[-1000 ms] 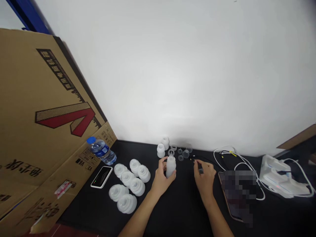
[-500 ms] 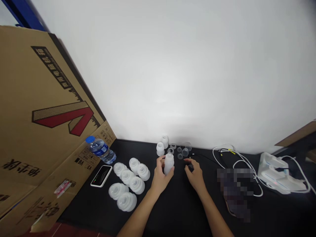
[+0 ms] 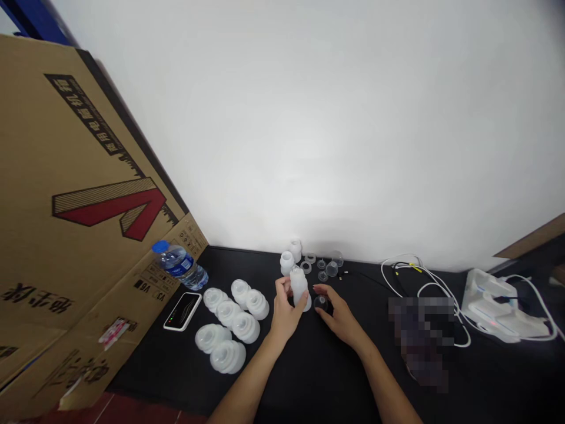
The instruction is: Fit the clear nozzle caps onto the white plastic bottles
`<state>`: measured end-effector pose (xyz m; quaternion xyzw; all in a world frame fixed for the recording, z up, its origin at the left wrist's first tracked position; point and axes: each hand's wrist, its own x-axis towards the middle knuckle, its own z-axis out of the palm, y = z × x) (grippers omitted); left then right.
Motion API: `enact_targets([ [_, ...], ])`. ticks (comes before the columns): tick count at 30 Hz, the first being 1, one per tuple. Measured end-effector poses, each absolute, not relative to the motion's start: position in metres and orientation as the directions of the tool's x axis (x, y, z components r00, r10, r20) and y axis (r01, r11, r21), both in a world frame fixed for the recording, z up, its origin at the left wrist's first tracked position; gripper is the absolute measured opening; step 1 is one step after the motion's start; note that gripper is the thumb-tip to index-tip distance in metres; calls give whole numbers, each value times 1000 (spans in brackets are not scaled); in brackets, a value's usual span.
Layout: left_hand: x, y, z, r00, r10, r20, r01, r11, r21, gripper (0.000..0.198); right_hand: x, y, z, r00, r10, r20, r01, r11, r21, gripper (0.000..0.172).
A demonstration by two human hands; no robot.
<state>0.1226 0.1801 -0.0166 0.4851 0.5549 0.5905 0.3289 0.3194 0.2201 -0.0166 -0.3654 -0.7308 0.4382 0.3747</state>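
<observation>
In my left hand (image 3: 286, 309) is a small white translucent bottle (image 3: 299, 286), its fingers wrapped round the body. The bottle leans slightly, neck toward the wall. My right hand (image 3: 339, 315) is just to the right, thumb and fingers closed on a clear dome-shaped cap (image 3: 321, 302), which is apart from the bottle. Beyond the left hand stand two white bottles (image 3: 287, 260). To their right lie clear rings (image 3: 306, 267), small nipple-like pieces (image 3: 322, 275) and clear caps (image 3: 332, 269).
Several capped white bottles (image 3: 228, 315) stand at left on the black table (image 3: 304, 377). Behind them are a phone (image 3: 182, 311), a water bottle (image 3: 180, 266) and a large cardboard box (image 3: 110, 259). White cables (image 3: 435, 288) and a white charging dock (image 3: 497, 306) lie at right.
My right hand has moved left, bringing the clear cap near the bottle. My left hand has shifted slightly left and tilted the bottle.
</observation>
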Motion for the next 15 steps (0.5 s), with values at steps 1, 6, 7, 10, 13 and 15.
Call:
enact_targets([
  [1, 122, 180, -15, -319, 925, 209, 146, -170, 975, 51, 319, 220, -15, -440, 876, 199, 192, 308, -932, 52],
  [6, 119, 179, -4, -304, 924, 234, 247, -160, 956, 49, 317, 222, -9, -305, 946, 109, 106, 147, -984, 35],
  [7, 119, 179, -2, -294, 924, 243, 275, -161, 948, 47, 317, 223, -8, -270, 958, 94, 72, 118, -990, 37],
  [10, 118, 179, 0, -260, 932, 251, 280, -176, 944, 48, 318, 226, -9, -166, 985, 41, -18, 38, -999, 47],
  [13, 119, 180, -4, -238, 941, 241, 275, -173, 946, 45, 321, 231, -10, -65, 998, 1, -92, -5, -996, 52],
  [15, 119, 180, -5, -224, 941, 253, 319, -175, 932, 39, 322, 235, -11, 4, 999, -37, -148, -36, -988, 54],
])
